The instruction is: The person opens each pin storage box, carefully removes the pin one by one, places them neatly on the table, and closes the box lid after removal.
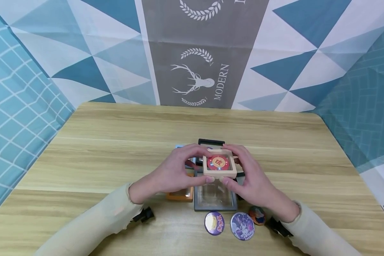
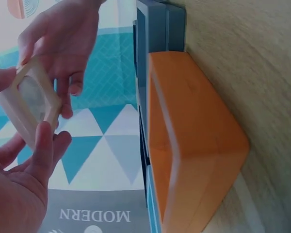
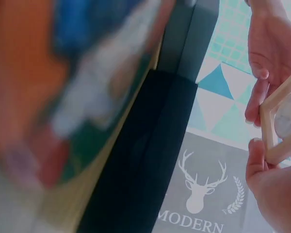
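Both hands hold a small beige display frame (image 1: pixel 220 174) with a clear window, raised above the other frames. Inside it shows a round red badge (image 1: pixel 218 162) with a gold centre. My left hand (image 1: pixel 176 169) grips its left side, thumb at the near edge and fingers at the far edge. From the right, my right hand (image 1: pixel 254 181) holds it likewise by its near and far edges. The left wrist view shows the beige frame (image 2: pixel 51 99) tilted between both hands; in the right wrist view its edge (image 3: pixel 267 128) is partly cut off.
Below the hands, a grey frame (image 1: pixel 216 206), an orange frame (image 1: pixel 180 196), a black frame (image 1: pixel 211 142) and a blue-edged one (image 1: pixel 179 146) lie clustered on the wooden table (image 1: pixel 115 142). Nearer are a yellow-and-purple badge (image 1: pixel 214 223), a purple badge (image 1: pixel 242 226) and an orange badge (image 1: pixel 257 215).
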`<control>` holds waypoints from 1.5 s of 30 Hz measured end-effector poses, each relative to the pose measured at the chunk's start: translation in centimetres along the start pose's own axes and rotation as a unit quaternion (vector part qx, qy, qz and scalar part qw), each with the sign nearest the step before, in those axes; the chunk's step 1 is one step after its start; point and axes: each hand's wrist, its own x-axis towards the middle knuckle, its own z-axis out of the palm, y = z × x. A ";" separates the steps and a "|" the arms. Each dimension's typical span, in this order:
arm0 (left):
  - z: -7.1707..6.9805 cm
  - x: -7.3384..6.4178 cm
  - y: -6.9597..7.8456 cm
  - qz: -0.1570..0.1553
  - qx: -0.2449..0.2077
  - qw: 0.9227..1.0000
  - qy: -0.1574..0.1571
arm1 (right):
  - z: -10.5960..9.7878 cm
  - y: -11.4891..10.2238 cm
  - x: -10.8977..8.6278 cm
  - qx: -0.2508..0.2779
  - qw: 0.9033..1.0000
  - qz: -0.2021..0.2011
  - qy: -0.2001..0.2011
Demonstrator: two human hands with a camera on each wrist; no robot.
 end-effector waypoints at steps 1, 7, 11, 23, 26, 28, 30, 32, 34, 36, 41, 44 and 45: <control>0.0 0.0 0.0 0.002 -0.006 1.000 0.002 | 0.1 0.0 -0.1 0.010 1.000 0.006 0.008; 0.1 -0.2 0.1 0.016 -0.029 0.999 0.014 | 0.4 -0.5 -0.3 0.025 0.999 0.020 0.044; 0.3 -0.3 0.3 0.022 -0.026 0.999 0.021 | 0.4 -0.7 -0.3 0.023 0.998 0.023 0.052; -0.1 -0.2 0.7 0.007 -0.051 0.999 -0.002 | 0.1 -1.5 -0.5 0.023 0.998 0.035 0.052; -0.3 -0.2 0.6 -0.020 -0.103 0.994 -0.012 | -0.1 -1.7 -0.4 0.025 0.998 0.040 0.047; -0.4 -0.3 0.5 -0.039 -0.128 0.991 -0.012 | -0.1 -1.6 -0.3 0.023 0.998 0.045 0.040; -0.4 -0.3 0.5 -0.056 -0.134 0.989 -0.010 | -0.1 -1.6 -0.2 0.028 0.997 0.056 0.035; -0.5 -0.3 0.5 -0.068 -0.130 0.989 -0.009 | -0.1 -1.6 -0.2 0.034 0.996 0.070 0.030; -0.5 -0.3 0.5 -0.077 -0.132 0.988 -0.005 | -0.1 -1.7 -0.2 0.043 0.995 0.082 0.025; -0.7 -0.3 0.5 -0.083 -0.134 0.987 -0.001 | -0.1 -1.8 -0.2 0.049 0.994 0.094 0.017; -1.1 -0.2 0.6 -0.103 -0.145 0.984 0.014 | 0.0 -1.9 -0.1 0.048 0.993 0.109 0.001; -1.4 -0.3 0.7 -0.122 -0.151 0.981 0.028 | 0.2 -1.8 -0.1 0.043 0.993 0.111 0.001; -1.4 -0.2 0.8 -0.130 -0.156 0.979 0.032 | 0.2 -1.8 -0.1 0.041 0.993 0.112 0.001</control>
